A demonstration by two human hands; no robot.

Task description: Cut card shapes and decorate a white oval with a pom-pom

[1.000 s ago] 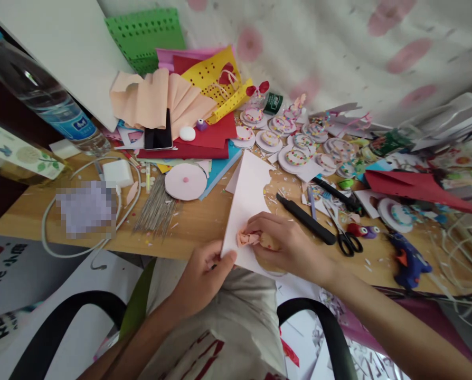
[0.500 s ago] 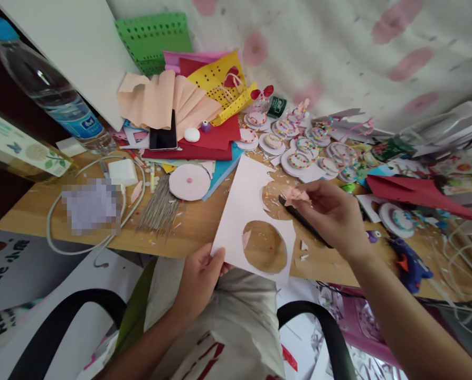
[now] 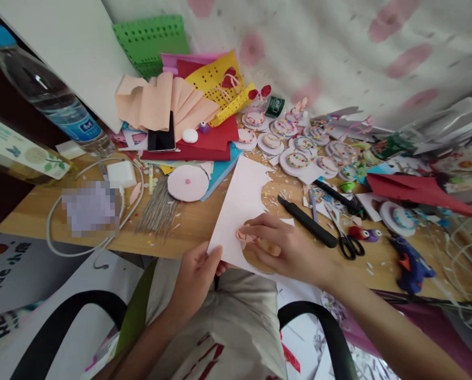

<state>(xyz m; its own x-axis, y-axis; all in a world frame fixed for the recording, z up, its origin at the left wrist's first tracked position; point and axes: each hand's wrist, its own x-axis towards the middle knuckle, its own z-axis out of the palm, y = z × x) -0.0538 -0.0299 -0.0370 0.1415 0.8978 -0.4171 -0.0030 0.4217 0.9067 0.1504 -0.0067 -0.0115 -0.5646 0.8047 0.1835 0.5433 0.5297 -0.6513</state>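
My left hand [image 3: 198, 277] pinches the lower left edge of a white sheet of card [image 3: 238, 198], which overhangs the front of the table. Rounded cut-outs run along the card's right side. Over the lower hole, my right hand [image 3: 283, 245] holds a small crumpled piece of peach paper [image 3: 246, 236] between thumb and fingers. That hand hides much of the hole and the card's right corner. Just beyond it lies a black utility knife [image 3: 307, 221], with black-handled scissors [image 3: 349, 243] further right.
Several small beaded paper hats [image 3: 297, 158] stand at the back. Left of the card are a round white disc [image 3: 188, 183], thin wires [image 3: 157, 211] and a white cable [image 3: 49, 227]. A blue glue gun [image 3: 412, 266] lies at right. A water bottle [image 3: 57, 100] stands far left.
My right hand has moved left and toward me, carrying the peach paper from above the knife to the card's lower hole. Knife and scissors are now uncovered. My left hand stays put.
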